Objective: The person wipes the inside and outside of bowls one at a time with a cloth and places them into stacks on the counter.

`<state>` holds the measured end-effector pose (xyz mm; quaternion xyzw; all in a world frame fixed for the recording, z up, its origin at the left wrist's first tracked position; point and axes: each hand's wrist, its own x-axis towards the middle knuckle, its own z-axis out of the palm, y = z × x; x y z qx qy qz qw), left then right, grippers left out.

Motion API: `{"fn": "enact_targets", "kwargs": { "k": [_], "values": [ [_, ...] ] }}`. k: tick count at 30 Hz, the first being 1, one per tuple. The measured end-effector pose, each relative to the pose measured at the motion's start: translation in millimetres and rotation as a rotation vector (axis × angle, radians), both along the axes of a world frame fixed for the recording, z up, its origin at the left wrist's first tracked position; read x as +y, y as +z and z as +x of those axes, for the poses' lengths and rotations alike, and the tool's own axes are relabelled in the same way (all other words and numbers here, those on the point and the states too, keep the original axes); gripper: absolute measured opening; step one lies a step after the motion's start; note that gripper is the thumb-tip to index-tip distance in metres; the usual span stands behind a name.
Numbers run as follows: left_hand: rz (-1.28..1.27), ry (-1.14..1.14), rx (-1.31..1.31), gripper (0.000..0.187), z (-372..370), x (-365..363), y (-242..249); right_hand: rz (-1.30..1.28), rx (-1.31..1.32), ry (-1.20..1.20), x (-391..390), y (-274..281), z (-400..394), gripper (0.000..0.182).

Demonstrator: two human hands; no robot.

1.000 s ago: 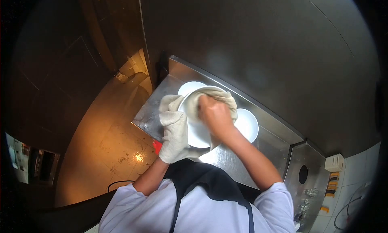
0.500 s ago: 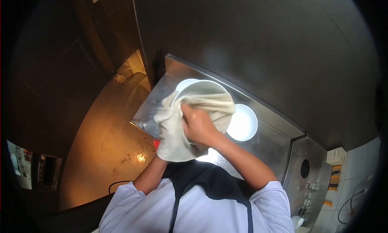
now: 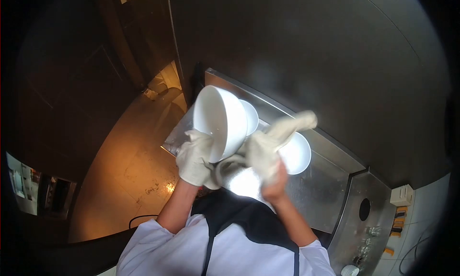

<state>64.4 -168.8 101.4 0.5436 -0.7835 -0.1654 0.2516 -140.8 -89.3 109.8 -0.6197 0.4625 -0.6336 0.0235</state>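
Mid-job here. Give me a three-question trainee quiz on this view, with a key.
1. True or false: the right hand is holding cloth.
2. Multiple choice: the lifted white bowl is
A) upright
B) tipped sideways, its opening toward the picture's left
C) upside down
3. Short answer: which hand grips that bowl through cloth?

Key: 1. True. 2. B. 3. The left hand.

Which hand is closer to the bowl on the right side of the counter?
Right: the right hand, gripping the cloth, is just below and left of that bowl in view. The cloth-wrapped left hand is farther left, holding another bowl.
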Motion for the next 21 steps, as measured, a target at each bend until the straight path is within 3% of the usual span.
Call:
{"fn": "enact_targets", "kwargs": {
  "k": [2,3,4,7,8,11,12,14,17,20,21],
  "values": [
    [0.475,-0.224,1.042,0.018,-11.3,-6.3,-51.0,0.023,0.478,0.209,-2.7,33.1,9.0,0.045],
    [0.721,-0.270,1.416,0.016,-17.8,-3.1,-47.4,0.000,0.527,0.176,-9.0,25.2,7.5,0.048],
    [0.550,-0.243,1.041,0.017,-24.7,7.1,-40.1,0.054,0.478,0.174,-10.9,27.0,1.4,0.048],
    [0.878,-0.284,1.315,0.020,-36.5,7.7,-29.1,0.204,0.282,0.288,-23.0,72.5,-19.1,0.053],
    [0.722,-0.345,1.170,0.023,-35.5,4.1,-36.6,0.117,0.273,0.327,-36.8,90.8,-20.4,0.051],
    [0.433,-0.380,0.872,0.025,-38.3,-5.7,-55.2,0.379,0.042,0.614,-66.5,91.4,-34.4,0.046],
    [0.369,-0.374,0.795,0.025,-40.3,-8.9,-60.6,0.553,-0.196,0.706,-72.7,81.0,-37.4,0.048],
    [0.475,-0.274,0.913,0.020,-51.0,-11.7,-78.5,0.883,-0.686,0.870,-82.7,58.6,-42.1,0.053],
    [0.548,-0.050,1.088,0.016,-60.2,-6.8,-82.2,0.836,-1.088,0.694,-77.7,14.2,-20.3,0.048],
    [0.517,0.106,1.176,0.021,-54.2,-14.4,-112.9,0.806,-1.420,0.752,-68.4,-13.8,-2.3,0.049],
    [0.503,0.133,1.205,0.022,-51.0,-17.6,-117.5,0.872,-1.421,0.740,-60.1,-17.1,2.1,0.061]
  ]
}}
